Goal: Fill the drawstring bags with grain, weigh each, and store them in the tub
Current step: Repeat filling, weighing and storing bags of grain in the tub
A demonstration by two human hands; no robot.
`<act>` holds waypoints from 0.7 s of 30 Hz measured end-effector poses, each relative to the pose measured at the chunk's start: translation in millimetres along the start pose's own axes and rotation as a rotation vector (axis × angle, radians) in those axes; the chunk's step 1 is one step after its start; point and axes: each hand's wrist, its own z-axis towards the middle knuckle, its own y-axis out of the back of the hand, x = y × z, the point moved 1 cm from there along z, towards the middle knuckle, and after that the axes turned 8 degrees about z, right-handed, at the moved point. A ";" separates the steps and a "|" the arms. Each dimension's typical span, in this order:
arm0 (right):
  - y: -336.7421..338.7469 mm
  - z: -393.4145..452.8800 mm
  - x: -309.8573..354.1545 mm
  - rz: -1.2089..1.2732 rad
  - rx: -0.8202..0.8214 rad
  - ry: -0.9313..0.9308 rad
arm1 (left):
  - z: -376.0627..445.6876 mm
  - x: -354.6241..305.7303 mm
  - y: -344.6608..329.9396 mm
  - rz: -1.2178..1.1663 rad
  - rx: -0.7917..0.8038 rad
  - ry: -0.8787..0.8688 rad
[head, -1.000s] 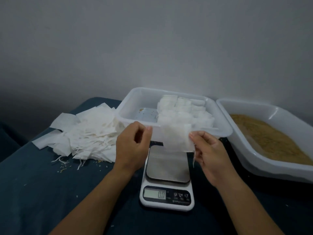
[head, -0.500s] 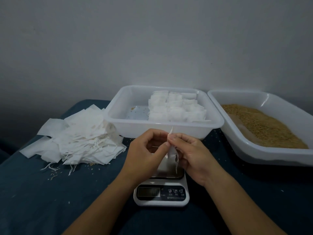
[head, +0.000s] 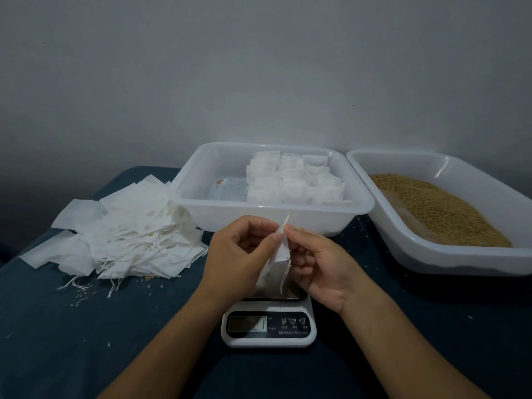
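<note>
One empty drawstring bag (head: 275, 264) hangs pretty much upright just above the scale (head: 268, 326), long axis vertical, top corner up, string dangling. Both hands are on its top edge, left hand (head: 240, 254) and right hand (head: 319, 266) with palms turned toward each other, fingertips pinching the edge from either side. Two white tubs behind the scale: one tub (head: 218, 210) holding filled bags (head: 293, 181), the other (head: 403, 234) holding grain (head: 440, 211), plus a pile of empties (head: 121, 240) off to its left.

scale (head: 268, 326) btn "m"; rest illegible
</note>
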 end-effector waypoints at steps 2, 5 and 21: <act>0.0 0.6 -0.4 -0.005 -0.007 0.002 | 0.5 0.5 1.0 -0.010 0.000 0.008; -0.8 0.4 -0.7 -0.012 -0.006 0.004 | 1.5 1.0 2.7 -0.047 -0.016 0.050; -0.7 -4.7 -1.0 -0.225 -0.087 0.096 | -5.4 -3.8 1.6 0.094 0.109 -0.054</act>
